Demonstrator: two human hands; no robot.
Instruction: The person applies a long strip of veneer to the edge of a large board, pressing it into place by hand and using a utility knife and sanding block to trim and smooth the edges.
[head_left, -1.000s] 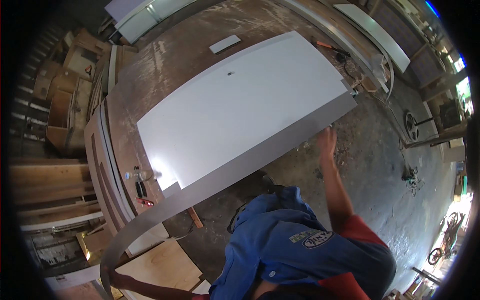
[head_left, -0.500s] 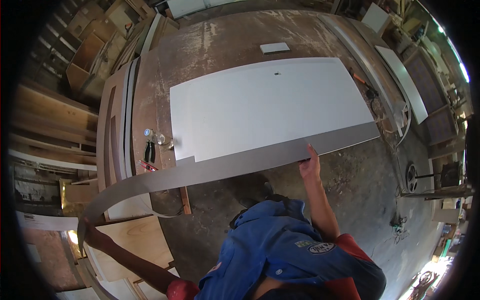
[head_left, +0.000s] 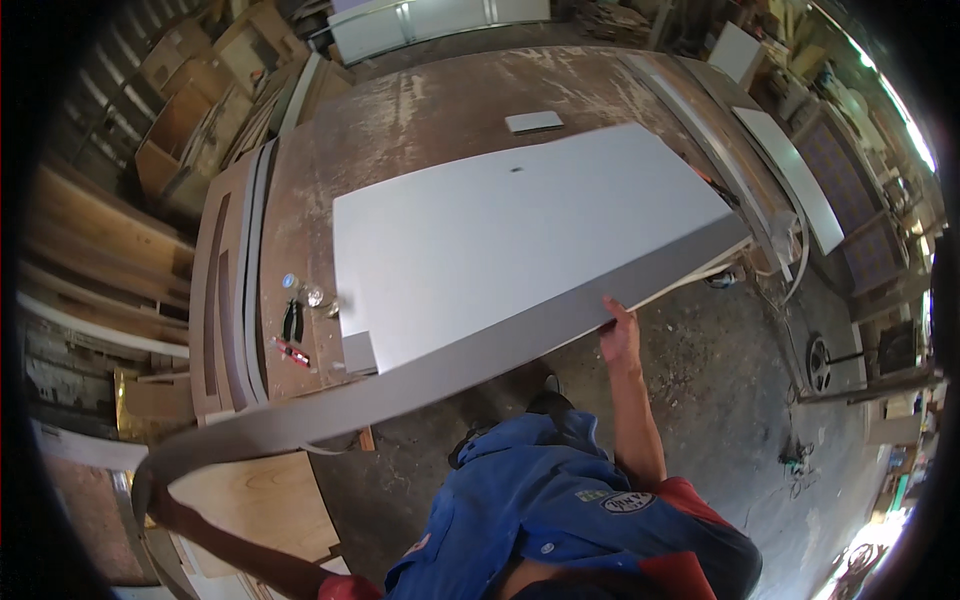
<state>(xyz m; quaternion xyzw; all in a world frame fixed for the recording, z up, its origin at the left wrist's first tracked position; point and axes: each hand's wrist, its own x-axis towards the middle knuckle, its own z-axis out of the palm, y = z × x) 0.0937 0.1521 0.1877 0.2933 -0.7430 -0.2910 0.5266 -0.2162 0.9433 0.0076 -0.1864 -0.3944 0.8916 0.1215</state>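
A white panel (head_left: pixel 480 240) lies at the front of the worktable, its right side tilted up so its pale underside edge shows. Along its near edge runs a long grey flexible strip (head_left: pixel 420 372), like edge banding, which curves off to the left and down. My right hand (head_left: pixel 620 338) grips the panel's near edge, thumb on the strip and fingers underneath. Far to the left, my left hand (head_left: pixel 160 500) is closed on the strip where it bends down; its fingers are partly hidden. A short grey piece (head_left: pixel 357 350) sits at the panel's near left corner.
Pliers (head_left: pixel 292 320), a red cutter-like tool (head_left: pixel 290 351) and a small glass jar (head_left: pixel 314 297) lie left of the panel. Behind it is a small white block (head_left: pixel 534 122). Long boards (head_left: pixel 700 130) line the table's right side. Plywood (head_left: pixel 255 505) stands at lower left.
The panel has turned and tilted, its right end rising and its left end coming nearer to me. My left hand has moved slightly left and down with the strip. My right hand keeps its grip.
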